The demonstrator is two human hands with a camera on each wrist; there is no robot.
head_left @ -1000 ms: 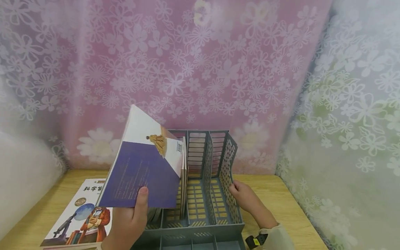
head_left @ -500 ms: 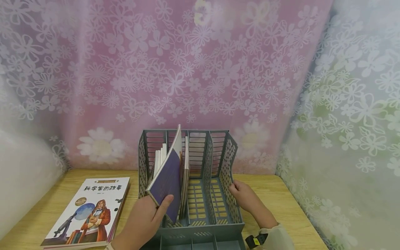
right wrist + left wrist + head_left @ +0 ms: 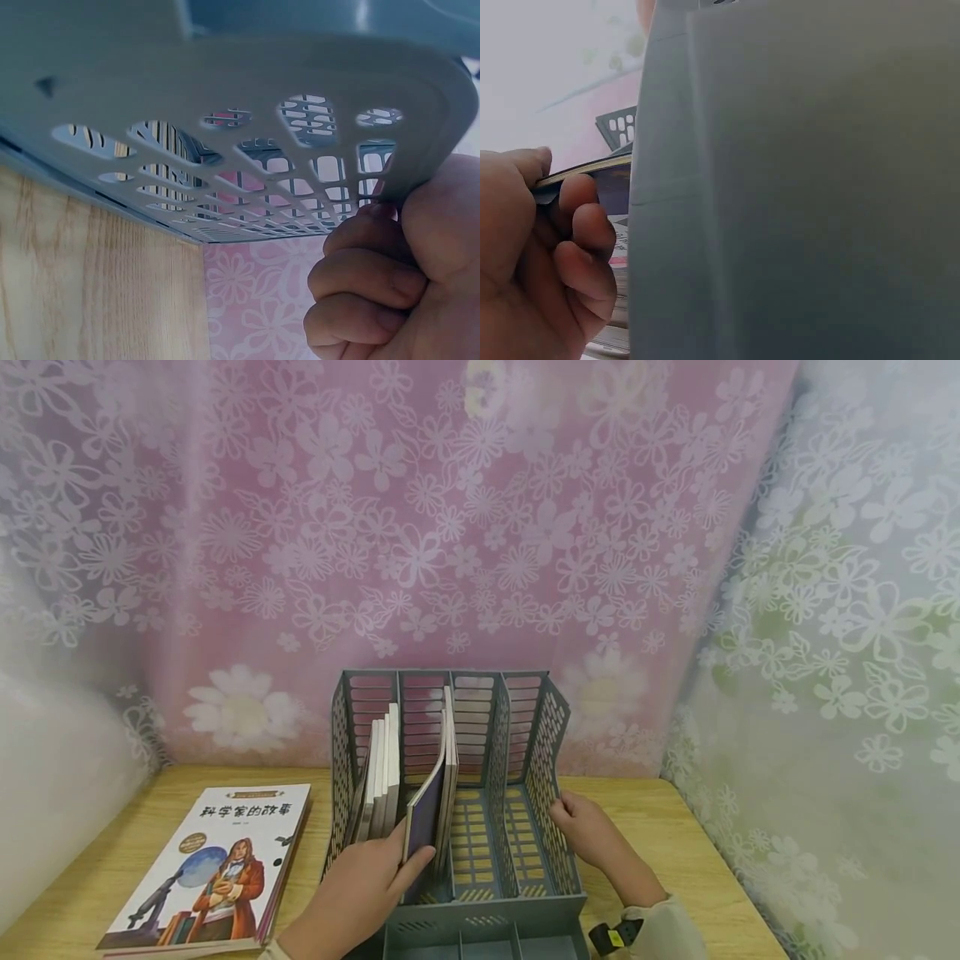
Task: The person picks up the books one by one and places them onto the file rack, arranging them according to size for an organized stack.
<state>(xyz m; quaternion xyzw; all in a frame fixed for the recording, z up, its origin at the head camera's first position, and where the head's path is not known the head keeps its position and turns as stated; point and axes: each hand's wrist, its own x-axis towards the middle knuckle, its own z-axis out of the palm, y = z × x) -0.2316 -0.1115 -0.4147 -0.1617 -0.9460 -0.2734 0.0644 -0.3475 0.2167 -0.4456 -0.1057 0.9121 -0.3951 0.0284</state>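
Note:
My left hand pinches the near edge of a thin book with a purple cover. That book stands upright in the second compartment from the left of a grey file rack, against other books. In the left wrist view the thumb and curled fingers hold the book's edge; a grey rack wall hides much of that view. My right hand grips the edge of the rack's right side wall, thumb and curled fingers on it in the right wrist view.
Several books stand in the leftmost compartment. A stack of books, topped by a white cover with a figure in a red coat, lies left of the rack on the wooden table. Small trays front the rack. A floral curtain hangs behind.
The purple book has turned from facing the camera to edge-on and gone down to the right into the second compartment, with my left hand. The right hand stays on the rack wall.

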